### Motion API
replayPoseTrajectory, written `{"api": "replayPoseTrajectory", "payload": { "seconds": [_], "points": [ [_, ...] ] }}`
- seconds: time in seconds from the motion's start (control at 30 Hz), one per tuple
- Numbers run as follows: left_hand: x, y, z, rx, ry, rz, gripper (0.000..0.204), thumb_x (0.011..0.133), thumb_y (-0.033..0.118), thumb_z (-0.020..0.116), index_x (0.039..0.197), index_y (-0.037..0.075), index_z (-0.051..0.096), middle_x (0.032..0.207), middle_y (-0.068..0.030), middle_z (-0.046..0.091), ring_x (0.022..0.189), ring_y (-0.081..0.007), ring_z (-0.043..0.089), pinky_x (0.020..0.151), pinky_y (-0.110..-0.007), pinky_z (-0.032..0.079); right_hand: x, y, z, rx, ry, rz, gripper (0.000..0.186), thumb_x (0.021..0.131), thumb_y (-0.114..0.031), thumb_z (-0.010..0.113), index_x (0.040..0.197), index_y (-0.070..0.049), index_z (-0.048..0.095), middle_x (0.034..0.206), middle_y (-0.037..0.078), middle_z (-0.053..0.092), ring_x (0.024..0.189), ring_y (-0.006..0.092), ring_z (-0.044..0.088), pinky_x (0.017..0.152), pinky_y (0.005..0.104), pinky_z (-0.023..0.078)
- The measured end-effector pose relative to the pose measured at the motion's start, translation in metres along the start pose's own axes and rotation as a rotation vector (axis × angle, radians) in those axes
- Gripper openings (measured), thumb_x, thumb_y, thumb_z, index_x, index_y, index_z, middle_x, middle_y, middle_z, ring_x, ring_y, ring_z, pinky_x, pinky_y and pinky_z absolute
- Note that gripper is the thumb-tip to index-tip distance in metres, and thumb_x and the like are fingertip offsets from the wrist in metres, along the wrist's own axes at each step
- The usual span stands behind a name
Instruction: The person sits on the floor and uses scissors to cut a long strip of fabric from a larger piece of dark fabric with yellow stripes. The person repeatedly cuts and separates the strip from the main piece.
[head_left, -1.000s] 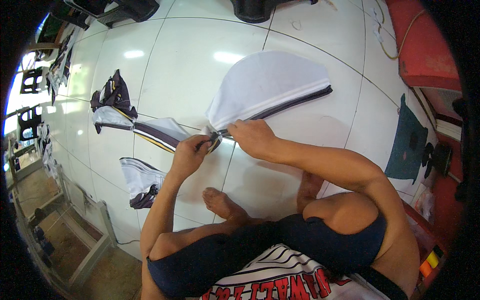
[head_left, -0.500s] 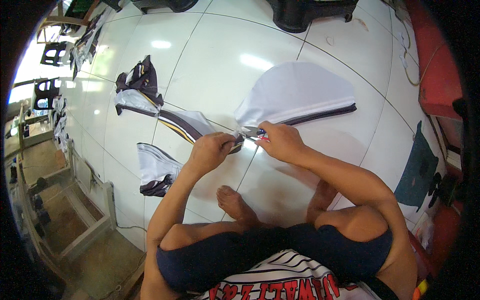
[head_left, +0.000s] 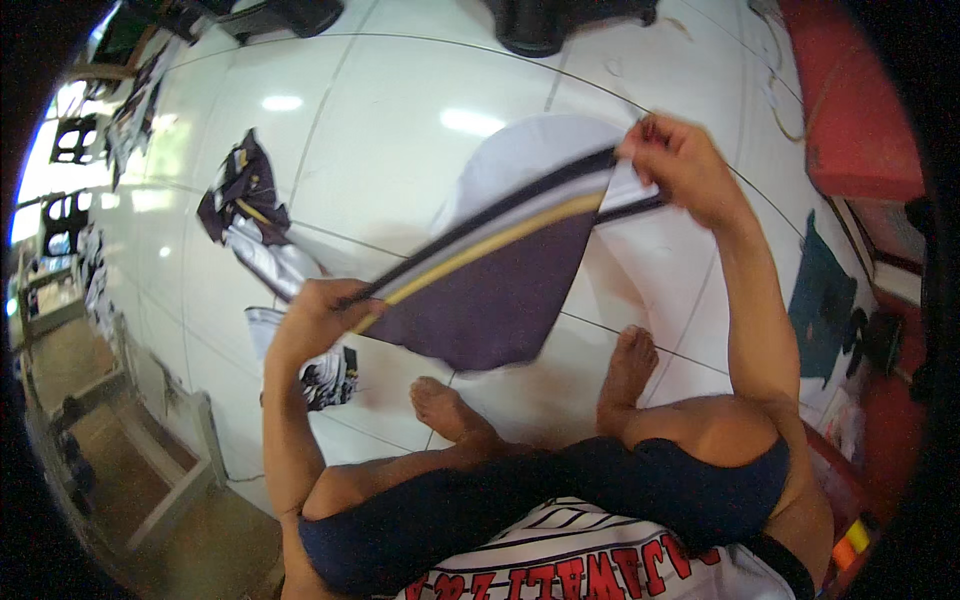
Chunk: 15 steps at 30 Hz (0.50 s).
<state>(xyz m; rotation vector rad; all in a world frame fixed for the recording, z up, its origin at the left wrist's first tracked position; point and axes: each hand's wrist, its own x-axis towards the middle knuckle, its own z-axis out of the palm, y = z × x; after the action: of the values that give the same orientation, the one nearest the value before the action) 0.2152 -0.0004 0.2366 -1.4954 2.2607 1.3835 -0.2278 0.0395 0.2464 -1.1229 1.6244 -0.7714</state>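
Observation:
Stretched between my hands is a dark cut fabric piece (head_left: 500, 290) with black, grey and yellow stripes along its upper edge. My left hand (head_left: 320, 315) pinches its left corner. My right hand (head_left: 685, 170) is closed at the raised right corner; a small dark-red bit shows at its fingers, perhaps the handle of the snips, but blur hides it. Behind the dark piece, a white fabric piece (head_left: 530, 140) with a dark edge lies on the floor, partly covered. A heap of dark and white fabric (head_left: 245, 195) lies to the left.
More white and black-patterned fabric (head_left: 330, 380) sits beside my left forearm. Black stools (head_left: 530, 30) stand at the far edge. Red furniture (head_left: 850, 110) and a dark green cloth (head_left: 822, 300) are at the right, a metal frame (head_left: 190, 450) at the left. My bare feet rest on the tiles.
My hands have moved apart, the right one up and to the right, the left one leftward. The striped dark piece has come off the floor and is spread between them.

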Motion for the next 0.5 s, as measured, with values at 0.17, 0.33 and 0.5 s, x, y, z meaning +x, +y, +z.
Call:
{"api": "replayPoseTrajectory", "payload": {
  "seconds": [0.17,0.33,0.5],
  "points": [
    [0.028,-0.039,-0.006,-0.050,0.283,-0.011,0.021,0.093,0.012,0.069,0.108,-0.002,0.074,0.080,-0.0092,0.073,0.075,-0.0139,0.068,0.071,-0.029,0.053,0.031,0.020,-0.048,0.251,0.339,-0.025,0.022,0.090,-0.028,0.074,0.092,-0.006,0.070,0.072,-0.001,0.064,0.048,0.0038,0.041,0.040,0.0215,0.028],
    [0.033,-0.035,-0.001,0.071,0.390,0.139,0.024,0.097,0.008,0.061,0.117,-0.001,0.071,0.084,-0.0094,0.071,0.072,-0.0153,0.066,0.072,-0.030,0.052,0.037,0.059,-0.067,-0.007,0.572,-0.042,0.022,0.089,-0.027,0.075,0.096,-0.006,0.072,0.079,0.003,0.069,0.056,0.0069,0.050,0.049,0.0254,0.038],
    [0.055,-0.035,0.051,0.375,0.561,0.306,0.025,0.089,0.007,0.067,0.113,0.010,0.074,0.081,-0.0091,0.061,0.070,-0.0265,0.062,0.063,-0.038,0.050,0.039,0.132,-0.063,-0.222,0.627,-0.021,0.026,0.090,-0.029,0.073,0.097,-0.004,0.071,0.081,0.007,0.070,0.076,0.0200,0.063,0.073,0.0342,0.051]
  ]
}}
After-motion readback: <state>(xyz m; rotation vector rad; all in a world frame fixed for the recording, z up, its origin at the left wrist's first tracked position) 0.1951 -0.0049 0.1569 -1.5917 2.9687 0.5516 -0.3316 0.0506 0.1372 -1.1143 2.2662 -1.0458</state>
